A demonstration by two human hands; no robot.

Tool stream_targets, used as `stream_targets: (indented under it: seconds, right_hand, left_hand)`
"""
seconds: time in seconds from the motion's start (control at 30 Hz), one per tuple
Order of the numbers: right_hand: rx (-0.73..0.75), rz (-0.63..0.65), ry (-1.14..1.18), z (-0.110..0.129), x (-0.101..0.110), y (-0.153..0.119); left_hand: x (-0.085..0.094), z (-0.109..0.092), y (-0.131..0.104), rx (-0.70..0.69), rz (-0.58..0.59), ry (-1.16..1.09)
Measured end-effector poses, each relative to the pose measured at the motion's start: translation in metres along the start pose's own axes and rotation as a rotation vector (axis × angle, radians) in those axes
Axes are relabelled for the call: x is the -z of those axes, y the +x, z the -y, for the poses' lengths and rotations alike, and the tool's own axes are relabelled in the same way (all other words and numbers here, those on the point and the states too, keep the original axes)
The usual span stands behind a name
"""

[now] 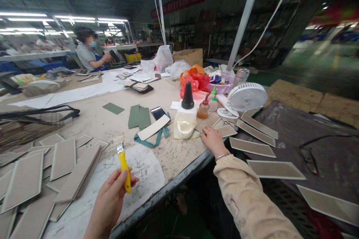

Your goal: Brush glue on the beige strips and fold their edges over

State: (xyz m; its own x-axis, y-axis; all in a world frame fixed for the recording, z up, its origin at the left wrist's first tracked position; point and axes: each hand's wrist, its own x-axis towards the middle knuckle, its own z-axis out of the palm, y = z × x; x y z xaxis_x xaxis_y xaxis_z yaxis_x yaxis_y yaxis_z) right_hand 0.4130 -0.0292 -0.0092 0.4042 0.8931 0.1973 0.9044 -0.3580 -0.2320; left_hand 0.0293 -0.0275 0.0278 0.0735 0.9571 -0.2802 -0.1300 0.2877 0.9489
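My left hand (113, 188) is closed around a brush (125, 170) with a yellow handle, its bristles pointing up and away over the table. My right hand (213, 140) reaches to the table's edge, fingers extended onto the near corner of a thin grey-beige panel (208, 122). Whether it grips the panel I cannot fully see. Just left of that hand stands a white bottle (186, 115) with a black cone cap and a pale yellowish patch on its front. A second panel (226, 131) lies beyond my right wrist.
Many pale-edged panels (64, 158) are heaped at left; others (276, 169) lie spread on a dark surface at right. Green pieces (139, 116), a phone (158, 112), small bottles (203, 108) and a white fan (247, 97) are on the table. A co-worker (91, 52) sits far left.
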Motion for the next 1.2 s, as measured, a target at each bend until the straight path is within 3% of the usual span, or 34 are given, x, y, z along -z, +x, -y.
stream_targets:
  seconds: [0.2, 0.5, 0.7, 0.9, 1.03, 1.2]
  right_hand:
    - [0.065, -0.118, 0.015, -0.005, 0.001, -0.001]
    - [0.000, -0.402, 0.117, -0.021, 0.002, 0.003]
    - [-0.038, -0.443, 0.255, -0.017, -0.005, 0.003]
    - [0.036, -0.423, 0.442, -0.006, -0.009, 0.004]
    - [-0.033, -0.492, 0.548, -0.003, 0.000, -0.001]
    - [-0.153, -0.679, 0.719, -0.006, 0.030, -0.020]
  left_hand:
    - [0.002, 0.006, 0.001, -0.003, 0.021, -0.040]
    - [-0.005, 0.006, -0.003, 0.003, 0.024, -0.090]
    - [-0.006, 0.005, -0.003, -0.007, 0.027, -0.085]
    - [-0.006, 0.004, -0.003, 0.001, 0.022, -0.074]
    - [-0.008, 0.005, -0.003, 0.003, 0.013, -0.068]
    - [-0.013, 0.002, -0.005, 0.037, 0.031, -0.111]
